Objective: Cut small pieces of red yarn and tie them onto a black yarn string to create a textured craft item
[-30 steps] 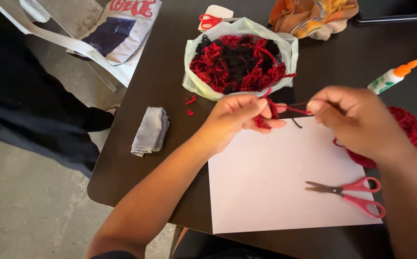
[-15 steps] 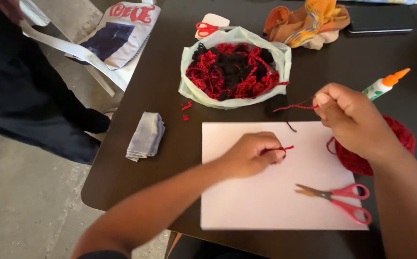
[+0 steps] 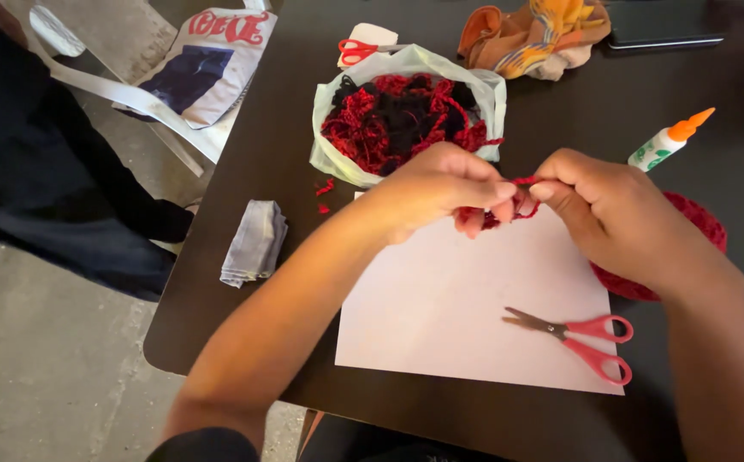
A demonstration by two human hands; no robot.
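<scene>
A short piece of red yarn (image 3: 521, 198) is pinched between the two hands above the far edge of the white sheet of paper (image 3: 466, 316), near the middle of the bench (image 3: 243, 154). The left hand (image 3: 440, 188) is closed on one end with thumb and fingertips, and the right hand (image 3: 611, 214) is closed on the other, so that the strand appears to be worked or twisted between them; a fine finger movement rather than a reach would be called for, as judged from the grip. Beyond the hands, a plastic bag of red and black yarn scraps (image 3: 402, 115) is set toward the far edge. Red-handled scissors (image 3: 577, 334) lie closed on the paper's near right corner, and a glue bottle (image 3: 667, 141) lies at the right. A red yarn mass (image 3: 697, 227) is largely hidden under the right wrist, so its shape cannot be made out, and the strand's full length is covered by the fingers.
</scene>
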